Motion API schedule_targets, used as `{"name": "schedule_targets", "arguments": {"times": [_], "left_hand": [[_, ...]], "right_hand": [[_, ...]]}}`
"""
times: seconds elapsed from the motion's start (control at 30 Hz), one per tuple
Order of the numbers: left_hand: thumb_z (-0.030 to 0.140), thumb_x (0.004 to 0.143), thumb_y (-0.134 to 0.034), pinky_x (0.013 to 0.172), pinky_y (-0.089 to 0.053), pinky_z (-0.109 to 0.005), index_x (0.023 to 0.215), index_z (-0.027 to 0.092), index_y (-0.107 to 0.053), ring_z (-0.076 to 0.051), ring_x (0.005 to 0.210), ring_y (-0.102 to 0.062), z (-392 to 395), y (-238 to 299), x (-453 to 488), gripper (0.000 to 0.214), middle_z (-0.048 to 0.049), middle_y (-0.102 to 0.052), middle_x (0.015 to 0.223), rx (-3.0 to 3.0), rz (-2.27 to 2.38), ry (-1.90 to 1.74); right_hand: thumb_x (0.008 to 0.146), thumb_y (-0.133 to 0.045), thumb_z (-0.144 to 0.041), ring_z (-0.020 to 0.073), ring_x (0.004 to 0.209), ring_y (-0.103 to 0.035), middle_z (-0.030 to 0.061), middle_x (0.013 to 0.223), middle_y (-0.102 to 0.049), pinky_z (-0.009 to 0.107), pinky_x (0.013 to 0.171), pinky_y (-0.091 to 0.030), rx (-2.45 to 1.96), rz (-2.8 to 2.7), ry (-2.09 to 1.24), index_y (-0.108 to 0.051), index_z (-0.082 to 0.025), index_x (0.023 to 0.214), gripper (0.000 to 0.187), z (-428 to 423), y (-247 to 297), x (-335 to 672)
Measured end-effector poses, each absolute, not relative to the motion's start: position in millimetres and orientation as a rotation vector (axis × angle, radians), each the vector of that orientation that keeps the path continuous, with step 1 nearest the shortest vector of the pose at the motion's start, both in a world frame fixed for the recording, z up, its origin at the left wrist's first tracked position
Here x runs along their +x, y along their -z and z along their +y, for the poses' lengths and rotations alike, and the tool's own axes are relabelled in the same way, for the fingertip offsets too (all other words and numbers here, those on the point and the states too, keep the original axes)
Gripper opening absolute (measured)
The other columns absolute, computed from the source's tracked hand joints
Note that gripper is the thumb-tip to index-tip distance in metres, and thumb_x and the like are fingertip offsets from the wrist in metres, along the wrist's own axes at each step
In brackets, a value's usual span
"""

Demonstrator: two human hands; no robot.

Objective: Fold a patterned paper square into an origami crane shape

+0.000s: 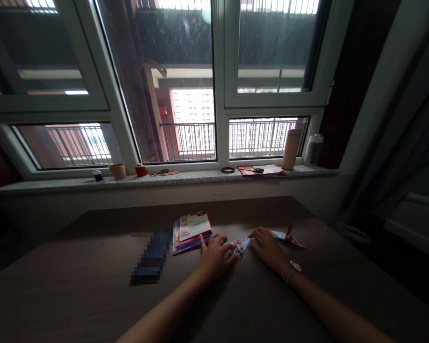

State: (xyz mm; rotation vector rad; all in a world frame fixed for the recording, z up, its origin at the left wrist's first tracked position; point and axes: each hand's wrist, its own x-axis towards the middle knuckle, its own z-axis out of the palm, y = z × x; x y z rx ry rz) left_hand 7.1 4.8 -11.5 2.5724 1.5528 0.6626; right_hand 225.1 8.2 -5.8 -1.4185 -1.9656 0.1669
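A small piece of folded printed paper [241, 247], white with pink and blue print, lies between my two hands low over the brown table. My left hand [215, 256] has its thumb and index finger on the paper's left side, the other fingers partly spread beside the card stack. On the right end of the paper, the fingertips of my right hand [268, 247] are closed; its thumb is partly hidden. A bracelet circles my right wrist. Just beyond that hand rests another folded paper piece [293, 240] with pointed ends, white, red and yellow.
Left of my hands sits a stack of printed sheets [193, 226], beside a dark, pixelated object [152, 257]. The stone windowsill [200, 177] bears a tan bottle [291, 149], a clear bottle [312, 149], scissors [258, 170] on papers, a brown cup [117, 171] and a red spool [141, 170].
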Motion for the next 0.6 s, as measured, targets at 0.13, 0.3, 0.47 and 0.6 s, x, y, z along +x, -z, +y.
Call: {"name": "schedule_targets", "arguments": {"times": [0.13,0.3,0.47,0.6], "left_hand": [[0.052,0.083,-0.060,0.106,0.001,-0.071,0.110,0.041,-0.065,-0.031,0.127,-0.036,4.4,10.8,6.9,0.030,0.0003,-0.056,0.127,2.573,1.546,-0.674],[0.050,0.084,-0.059,0.105,0.002,-0.073,0.103,0.039,-0.067,-0.031,0.127,-0.036,6.5,10.7,9.1,0.024,0.0018,-0.057,0.127,2.555,1.563,-0.662],[0.046,0.083,-0.061,0.101,0.004,-0.077,0.097,0.037,-0.067,-0.034,0.129,-0.033,7.9,8.2,12.3,0.018,0.0033,-0.056,0.130,2.550,1.611,-0.643],[0.046,0.082,-0.062,0.099,0.005,-0.079,0.095,0.036,-0.067,-0.035,0.130,-0.031,8.5,5.4,13.2,0.017,0.0043,-0.052,0.135,2.518,1.636,-0.591]], "right_hand": [[0.083,-0.054,-0.022,0.0199,0.108,-0.052,0.0047,0.107,-0.059,0.033,0.098,-0.040,-1.207,-2.087,-0.266,-0.071,-0.024,0.084,0.018,2.1,3.5,223.4],[0.078,-0.059,-0.019,0.0206,0.114,-0.049,0.0040,0.108,-0.059,0.034,0.102,-0.037,-1.288,-2.084,-0.247,-0.073,-0.024,0.079,0.015,2.2,5.9,220.8],[0.076,-0.062,-0.020,0.0210,0.112,-0.049,0.0040,0.106,-0.059,0.034,0.102,-0.037,-1.337,-2.049,-0.236,-0.074,-0.025,0.078,0.013,4.9,8.3,220.4],[0.078,-0.062,-0.026,0.0229,0.111,-0.049,0.0056,0.105,-0.059,0.036,0.100,-0.037,-1.432,-2.002,-0.192,-0.075,-0.024,0.079,0.013,7.8,7.3,220.2]]}}
